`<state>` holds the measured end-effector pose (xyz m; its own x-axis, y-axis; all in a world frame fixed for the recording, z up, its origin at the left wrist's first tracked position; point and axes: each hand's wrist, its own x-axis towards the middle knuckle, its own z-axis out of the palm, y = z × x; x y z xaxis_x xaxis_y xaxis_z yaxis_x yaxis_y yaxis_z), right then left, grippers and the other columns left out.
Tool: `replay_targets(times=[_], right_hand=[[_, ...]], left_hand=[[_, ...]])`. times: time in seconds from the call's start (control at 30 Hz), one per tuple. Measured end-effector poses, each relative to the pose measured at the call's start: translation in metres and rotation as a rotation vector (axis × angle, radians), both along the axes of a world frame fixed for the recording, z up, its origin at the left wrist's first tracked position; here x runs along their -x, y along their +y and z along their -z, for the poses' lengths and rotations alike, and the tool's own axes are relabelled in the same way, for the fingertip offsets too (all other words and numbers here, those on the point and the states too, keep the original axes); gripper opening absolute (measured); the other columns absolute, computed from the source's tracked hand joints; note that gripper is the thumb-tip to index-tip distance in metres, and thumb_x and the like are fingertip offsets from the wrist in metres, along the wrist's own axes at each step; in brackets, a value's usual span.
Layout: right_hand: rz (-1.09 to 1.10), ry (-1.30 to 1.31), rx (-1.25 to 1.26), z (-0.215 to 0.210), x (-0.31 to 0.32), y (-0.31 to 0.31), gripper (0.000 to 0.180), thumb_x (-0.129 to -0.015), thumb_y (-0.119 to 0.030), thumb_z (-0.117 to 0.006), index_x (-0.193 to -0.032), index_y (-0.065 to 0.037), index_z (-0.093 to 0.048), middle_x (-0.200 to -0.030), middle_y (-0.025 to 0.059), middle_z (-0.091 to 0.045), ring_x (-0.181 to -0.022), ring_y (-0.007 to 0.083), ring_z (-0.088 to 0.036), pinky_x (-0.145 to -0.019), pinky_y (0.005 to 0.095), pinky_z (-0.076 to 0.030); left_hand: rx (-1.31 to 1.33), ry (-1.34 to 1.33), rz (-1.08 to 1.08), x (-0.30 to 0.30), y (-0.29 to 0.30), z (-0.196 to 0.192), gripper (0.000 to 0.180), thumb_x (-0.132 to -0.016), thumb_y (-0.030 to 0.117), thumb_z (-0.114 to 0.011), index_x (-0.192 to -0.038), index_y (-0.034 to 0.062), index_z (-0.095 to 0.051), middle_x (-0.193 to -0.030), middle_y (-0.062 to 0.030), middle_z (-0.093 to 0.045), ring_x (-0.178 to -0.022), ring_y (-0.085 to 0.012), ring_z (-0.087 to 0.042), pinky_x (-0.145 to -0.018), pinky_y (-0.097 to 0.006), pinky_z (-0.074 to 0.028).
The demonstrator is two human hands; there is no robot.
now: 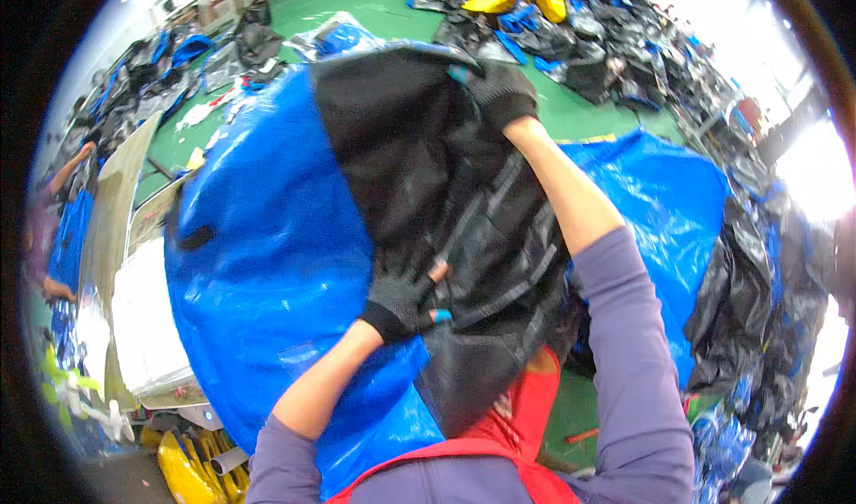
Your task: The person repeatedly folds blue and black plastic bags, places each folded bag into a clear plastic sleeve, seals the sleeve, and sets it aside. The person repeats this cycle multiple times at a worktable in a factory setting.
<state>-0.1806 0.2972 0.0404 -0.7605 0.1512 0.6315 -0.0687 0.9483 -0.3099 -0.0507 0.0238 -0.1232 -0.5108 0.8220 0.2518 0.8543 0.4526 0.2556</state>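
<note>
A large, glossy blue and black tarpaulin piece spreads in front of me and hides most of what lies beneath it. At its far edge, my right hand, in a dark grey knit glove, is closed on the black part. My left hand wears a similar glove and lies on the black part near the seam with the blue. Its bare thumb and a fingertip show spread apart, one with a teal band. Creases and pale shiny streaks run across the black section between my hands.
Another blue sheet lies at the right, beside heaped black sheeting. Piles of black, blue and yellow material cover parts of the green floor. At far left, another person's arm is beside a board; yellow material lies below.
</note>
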Motion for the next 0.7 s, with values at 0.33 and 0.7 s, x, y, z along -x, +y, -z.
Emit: replay_targets(times=[0.33,0.7], right_hand=[[-0.244,-0.705,0.521,0.047,-0.232,0.013,0.068,-0.083,-0.029,-0.063,-0.138,0.000,-0.037,-0.129,0.0260,-0.053,-0.123,0.0399,-0.048,-0.104,0.0406,-0.037],[-0.323,-0.628,0.521,0.011,-0.328,0.029,0.043,-0.091,-0.029,-0.060,-0.122,0.001,-0.059,-0.113,0.0129,-0.064,-0.102,0.0215,-0.059,-0.093,0.0338,-0.044]], left_hand=[[-0.220,0.107,0.086,0.015,0.045,-0.012,0.077,-0.086,0.062,-0.047,-0.144,0.0112,-0.036,-0.150,-0.0231,-0.026,-0.138,-0.0445,-0.022,-0.109,-0.061,-0.016],[-0.108,0.025,0.068,-0.014,0.069,-0.006,0.063,-0.085,0.055,-0.049,-0.134,0.0156,-0.050,-0.142,-0.0202,-0.039,-0.133,-0.0426,-0.032,-0.110,-0.061,-0.015]])
